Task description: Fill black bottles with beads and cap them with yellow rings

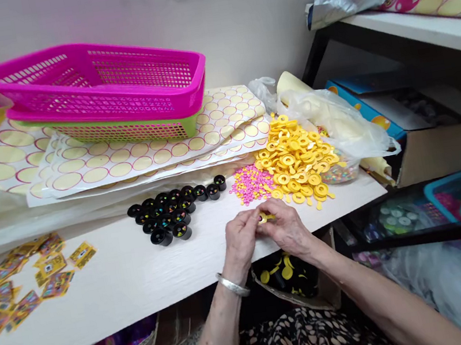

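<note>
Both hands meet at the front edge of the white table. Between my left hand and my right hand is a small yellow plastic ring piece, pinched by the fingers of both. Something dark shows in its middle, too small to make out. Just beyond the fingers lies a heap of tiny pink and yellow beads. A large pile of yellow ring pieces with short tabs spreads behind and to the right. Left of the hands stand several small black cups with coloured bits inside.
Printed cards lie scattered at the left. Stacked pink baskets and a green one rest on sticker sheets at the back. A carton with yellow pieces sits below the table edge. Shelves with a cardboard box stand right.
</note>
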The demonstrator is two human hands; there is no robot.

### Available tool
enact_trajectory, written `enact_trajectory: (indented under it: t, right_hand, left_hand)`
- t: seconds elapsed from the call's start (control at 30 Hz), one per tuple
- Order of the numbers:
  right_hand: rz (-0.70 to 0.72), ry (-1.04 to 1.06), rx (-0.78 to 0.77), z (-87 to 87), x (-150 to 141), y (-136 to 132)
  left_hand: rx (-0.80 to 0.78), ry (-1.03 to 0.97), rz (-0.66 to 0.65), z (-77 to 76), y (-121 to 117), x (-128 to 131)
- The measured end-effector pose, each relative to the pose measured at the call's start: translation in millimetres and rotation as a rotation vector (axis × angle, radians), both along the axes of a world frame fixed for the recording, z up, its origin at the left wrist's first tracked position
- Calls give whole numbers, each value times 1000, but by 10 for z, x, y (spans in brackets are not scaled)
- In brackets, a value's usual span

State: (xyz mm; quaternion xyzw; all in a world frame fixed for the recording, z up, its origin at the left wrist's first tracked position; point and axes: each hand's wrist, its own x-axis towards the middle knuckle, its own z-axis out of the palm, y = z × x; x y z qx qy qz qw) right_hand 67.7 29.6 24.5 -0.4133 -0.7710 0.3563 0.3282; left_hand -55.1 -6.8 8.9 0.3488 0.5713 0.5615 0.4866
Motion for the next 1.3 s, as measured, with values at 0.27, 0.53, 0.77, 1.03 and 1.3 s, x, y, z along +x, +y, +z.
enact_trajectory:
  t: [0.27,0.53,0.77,1.03,1.3]
  right_hand:
    - [-3,292,-380,-93,61,44]
    - [-116,227,-489,-116,-52,55]
    - [-172,321,-742,-99,-91,2]
    - [-206,367,-706,-102,-163,2]
    - [-220,441,-745,-93,-155,-41]
  left_hand:
    - [-2,162,99,-37,5,122]
    - [-15,122,164,-92,15,174]
    - [-94,105,200,-54,-4,212]
    - [-149,-62,154,-5,82,150]
    - [59,101,-143,21,-123,48]
